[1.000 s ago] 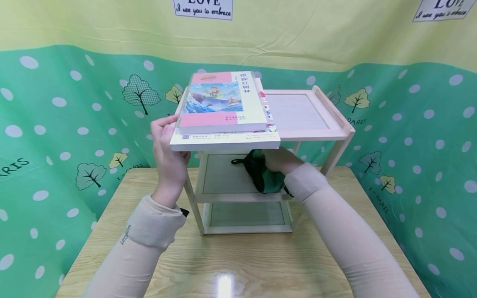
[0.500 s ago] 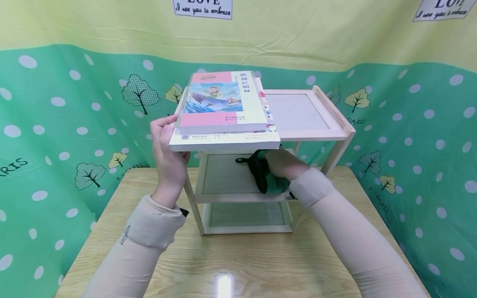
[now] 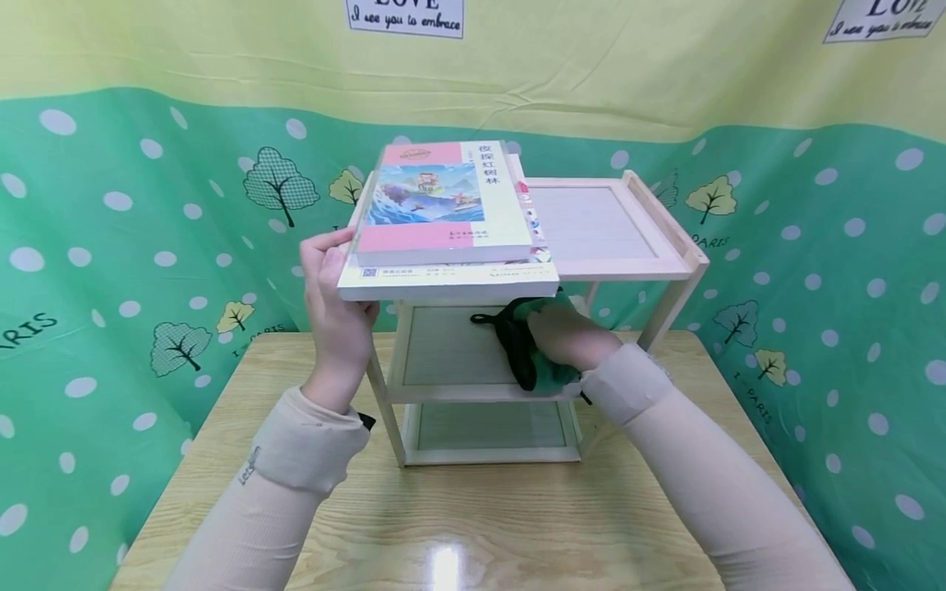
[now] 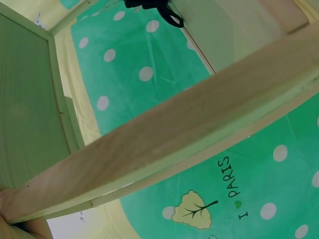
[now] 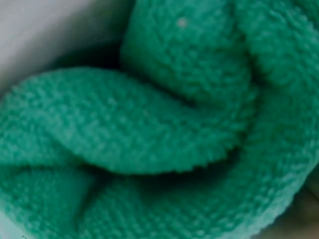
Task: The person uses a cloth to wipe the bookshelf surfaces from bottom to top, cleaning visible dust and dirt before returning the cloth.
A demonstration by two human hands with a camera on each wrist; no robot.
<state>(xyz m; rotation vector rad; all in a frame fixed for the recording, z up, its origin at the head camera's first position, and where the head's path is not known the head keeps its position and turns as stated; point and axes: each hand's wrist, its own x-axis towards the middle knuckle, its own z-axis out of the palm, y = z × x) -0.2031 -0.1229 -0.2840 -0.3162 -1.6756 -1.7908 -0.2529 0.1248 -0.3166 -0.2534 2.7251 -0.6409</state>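
Observation:
A white-framed three-tier shelf rack [image 3: 621,269] stands on the table. My left hand [image 3: 336,316] grips its upper left corner, just below two stacked books [image 3: 443,205]; part of that hand shows at the lower left in the left wrist view. My right hand [image 3: 565,330] holds a bunched green terry cloth [image 3: 550,373] with black trim and a loop at the right part of the middle shelf [image 3: 451,349]. Folds of the green cloth [image 5: 129,124] fill the right wrist view. A black loop [image 4: 171,16] hangs at the top of the left wrist view.
The wooden table [image 3: 458,525] extends in front of the rack. The bottom shelf [image 3: 491,431] lies below the middle one. A green and yellow patterned curtain [image 3: 185,164] hangs close behind and on both sides.
My right hand has shifted a little to the right and toward me along the middle shelf, carrying the cloth with it. The left hand, books and rack stay in place.

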